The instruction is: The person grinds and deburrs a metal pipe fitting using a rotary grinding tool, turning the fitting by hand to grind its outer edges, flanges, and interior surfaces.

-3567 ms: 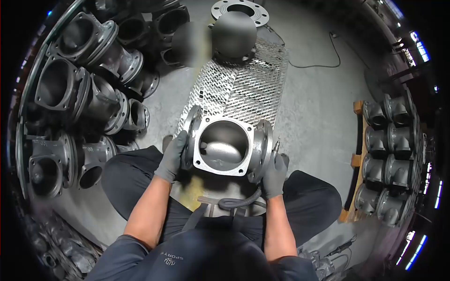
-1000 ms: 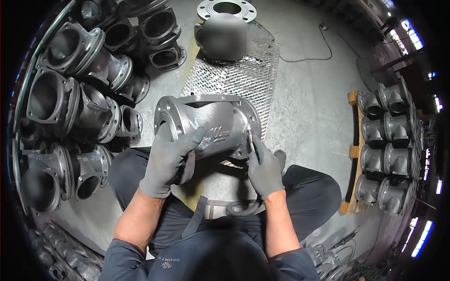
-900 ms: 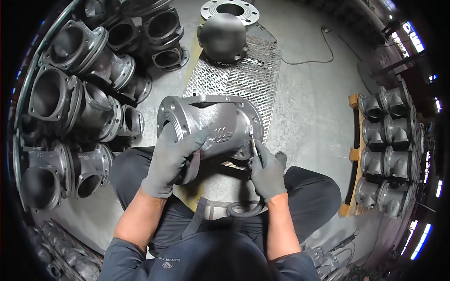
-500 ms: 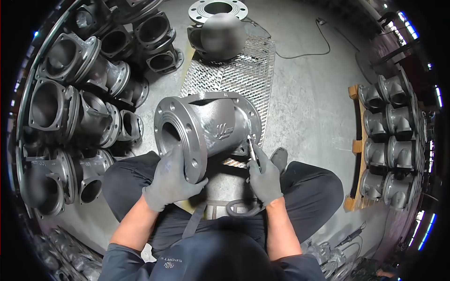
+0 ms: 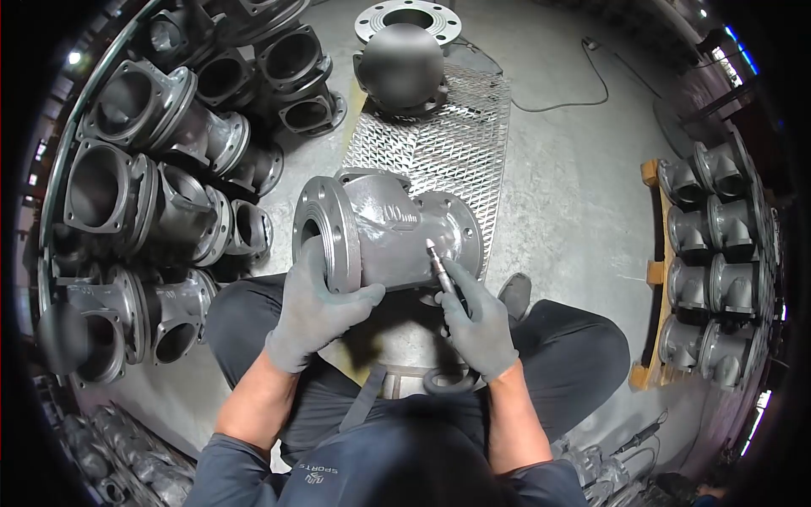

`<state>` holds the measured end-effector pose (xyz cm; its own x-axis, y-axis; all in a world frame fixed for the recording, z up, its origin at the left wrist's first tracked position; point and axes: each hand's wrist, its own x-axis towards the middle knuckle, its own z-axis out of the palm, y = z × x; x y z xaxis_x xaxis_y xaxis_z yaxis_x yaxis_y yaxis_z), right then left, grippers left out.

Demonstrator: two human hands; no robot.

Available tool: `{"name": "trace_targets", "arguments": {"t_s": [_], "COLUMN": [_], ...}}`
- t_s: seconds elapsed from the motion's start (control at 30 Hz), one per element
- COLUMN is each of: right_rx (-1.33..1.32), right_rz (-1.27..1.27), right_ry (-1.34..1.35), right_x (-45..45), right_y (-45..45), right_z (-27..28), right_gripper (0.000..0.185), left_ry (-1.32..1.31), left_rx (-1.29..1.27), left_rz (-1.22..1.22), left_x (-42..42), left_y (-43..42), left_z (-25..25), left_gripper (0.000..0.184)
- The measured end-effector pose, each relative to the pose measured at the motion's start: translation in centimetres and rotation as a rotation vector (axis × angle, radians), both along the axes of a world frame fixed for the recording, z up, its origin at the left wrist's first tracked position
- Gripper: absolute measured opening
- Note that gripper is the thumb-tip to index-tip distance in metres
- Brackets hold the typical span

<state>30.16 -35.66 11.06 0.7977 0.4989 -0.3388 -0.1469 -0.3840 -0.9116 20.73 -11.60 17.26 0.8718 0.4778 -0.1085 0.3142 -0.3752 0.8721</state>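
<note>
A grey cast-iron valve body with round bolt-hole flanges and raised lettering lies on its side in front of me. My left hand, in a grey glove, grips its left flange, with the fingers reaching into the bore and the thumb outside. In my gloved right hand is a slim die grinder. Its pale tip is at the body's neck, just left of the right flange; I cannot tell whether it touches. What the casting rests on is mostly hidden.
Several similar castings stand stacked on the left. More sit on a wooden pallet at the right. Ahead lie a metal tread plate, a loose flange and a cable. Another hand tool lies at lower right.
The valve body has rolled away from me, its lettering now higher and its flanges at a different angle. The grinder's tip has moved from the right flange's edge onto the neck.
</note>
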Motion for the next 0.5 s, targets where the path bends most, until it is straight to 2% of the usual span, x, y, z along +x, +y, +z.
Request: {"name": "trace_targets", "arguments": {"t_s": [0.2,0.23,0.33,0.37,0.5], "right_rx": [-0.009,0.156,0.141,0.050,0.062], "right_rz": [0.320,0.330,0.467,0.510,0.551], "right_ry": [-0.464,-0.570,-0.530,-0.406,-0.497], "right_x": [3.2,3.9,5.5,6.1,6.9], "right_y": [3.4,4.1,5.1,5.3,5.0], "right_z": [3.1,2.6,2.9,3.9,4.2], "right_gripper": [0.050,0.050,0.047,0.048,0.054], "left_ry": [0.035,0.031,0.031,0.037,0.020], "left_rx": [-0.063,-0.077,-0.097,-0.100,-0.131], "left_rz": [0.025,0.029,0.037,0.035,0.041], "left_x": [-0.3,-0.3,-0.5,-0.6,-0.7], "left_y": [0.2,0.2,0.3,0.3,0.2], "left_z": [0.3,0.2,0.0,-0.1,-0.3], "left_gripper": [0.071,0.071,0.071,0.072,0.074]}}
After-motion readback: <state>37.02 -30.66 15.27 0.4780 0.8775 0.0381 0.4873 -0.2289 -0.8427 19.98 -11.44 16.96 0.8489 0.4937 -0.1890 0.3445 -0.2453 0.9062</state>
